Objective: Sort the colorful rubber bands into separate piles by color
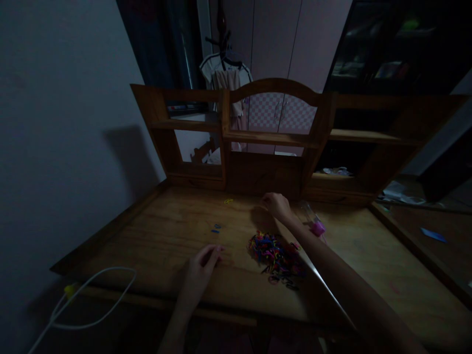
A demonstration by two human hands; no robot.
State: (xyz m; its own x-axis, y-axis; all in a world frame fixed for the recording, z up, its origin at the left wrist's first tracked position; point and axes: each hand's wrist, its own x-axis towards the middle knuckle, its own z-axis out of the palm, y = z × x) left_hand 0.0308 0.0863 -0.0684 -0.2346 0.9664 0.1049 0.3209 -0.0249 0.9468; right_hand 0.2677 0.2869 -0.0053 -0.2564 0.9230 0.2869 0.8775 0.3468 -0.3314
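Note:
A pile of multicoloured small elastic bands (275, 253) lies on the wooden desk, right of centre. My left hand (199, 270) is over the front of the desk, left of the pile, thumb and fingers pinched together. A reddish bit shows by its fingertips, too small to name. Beyond the pile, my right hand (277, 205) is held closed above the desk, and I cannot make out what is in it. Between the hands and the back lie a few blue bands (216, 228) and a yellow band (228, 201). A clear bottle with a pink cap (317, 227) lies beside my right forearm.
A wooden shelf unit (271, 138) rises along the desk's back edge. A white cable (110, 269) loops over the front left corner. The wall (73, 123) borders the left side. A blue packet (432, 235) lies on the surface at the right.

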